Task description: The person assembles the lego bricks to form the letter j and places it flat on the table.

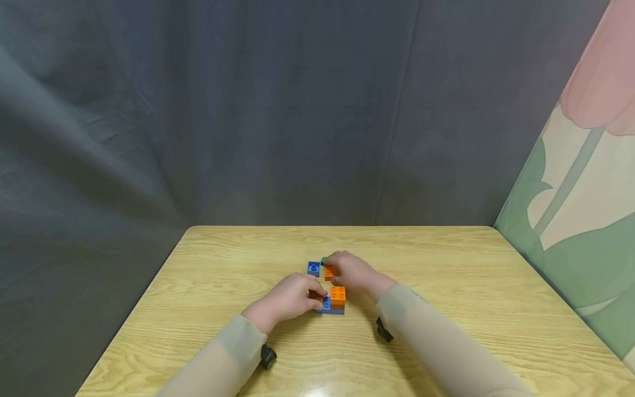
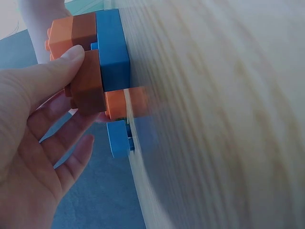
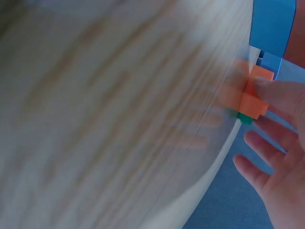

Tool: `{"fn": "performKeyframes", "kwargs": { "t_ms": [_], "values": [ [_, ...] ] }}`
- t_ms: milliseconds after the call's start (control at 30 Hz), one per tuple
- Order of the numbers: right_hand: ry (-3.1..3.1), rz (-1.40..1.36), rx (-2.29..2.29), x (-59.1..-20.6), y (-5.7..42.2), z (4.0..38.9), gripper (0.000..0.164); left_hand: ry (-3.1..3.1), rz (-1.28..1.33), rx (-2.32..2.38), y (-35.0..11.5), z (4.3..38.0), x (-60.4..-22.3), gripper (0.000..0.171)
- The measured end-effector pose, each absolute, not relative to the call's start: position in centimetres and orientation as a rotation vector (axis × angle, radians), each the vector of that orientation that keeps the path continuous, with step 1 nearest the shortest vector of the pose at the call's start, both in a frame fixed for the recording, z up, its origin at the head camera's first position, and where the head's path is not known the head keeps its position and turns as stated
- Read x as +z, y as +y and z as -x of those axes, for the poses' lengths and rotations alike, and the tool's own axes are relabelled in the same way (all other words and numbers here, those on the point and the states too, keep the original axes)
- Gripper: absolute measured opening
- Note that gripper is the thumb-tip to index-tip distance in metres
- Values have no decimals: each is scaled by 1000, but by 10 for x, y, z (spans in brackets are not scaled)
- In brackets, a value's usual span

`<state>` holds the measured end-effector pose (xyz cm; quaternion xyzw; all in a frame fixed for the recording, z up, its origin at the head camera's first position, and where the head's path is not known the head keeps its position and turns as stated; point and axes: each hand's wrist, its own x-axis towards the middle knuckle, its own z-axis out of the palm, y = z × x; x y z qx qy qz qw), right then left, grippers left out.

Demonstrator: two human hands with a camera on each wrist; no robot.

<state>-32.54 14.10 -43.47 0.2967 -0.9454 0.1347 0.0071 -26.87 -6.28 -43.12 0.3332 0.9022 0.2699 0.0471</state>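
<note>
Left grip (image 1: pixel 286 300) and right grip (image 1: pixel 354 273) over the counter (image 1: pixel 421 253), I pinch, on the long blue brick (image 2: pixel 114 55), an orange brick (image 2: pixel 89 86) and, beyond it, a farther orange brick (image 3: pixel 255 102), seemingly mid-build, so the next move probably wants the first steadied, the second lifted.

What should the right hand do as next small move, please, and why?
Perhaps the right hand should lift the orange brick it pinches toward the blue base: bare studs show there, and the left hand holds another orange brick at that base.

Sleeves (image 1: pixel 446 342) flank free tabletop (image 1: pixel 324 347) before stacked bricks (image 1: pixel 338 294).
</note>
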Motion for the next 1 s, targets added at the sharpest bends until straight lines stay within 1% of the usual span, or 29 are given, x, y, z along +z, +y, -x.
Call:
{"fn": "performKeyframes", "kwargs": {
  "t_ms": [333, 533, 767, 1000],
  "values": [
    [-2942, -823, 362, -432, 144, 322, 26, 2745, -1004, 833, -62, 267, -428, 19],
    [-3028, -737, 533, -429, 148, 319, 22, 2742, -998, 839, -63, 266, -427, 20],
    [-3056, -681, 773, -421, 152, 315, 26, 2738, -994, 851, -63, 267, -428, 20],
    [-3053, -706, 853, -409, 152, 305, 28, 2736, -987, 853, -63, 267, -427, 20]
  ]
}}
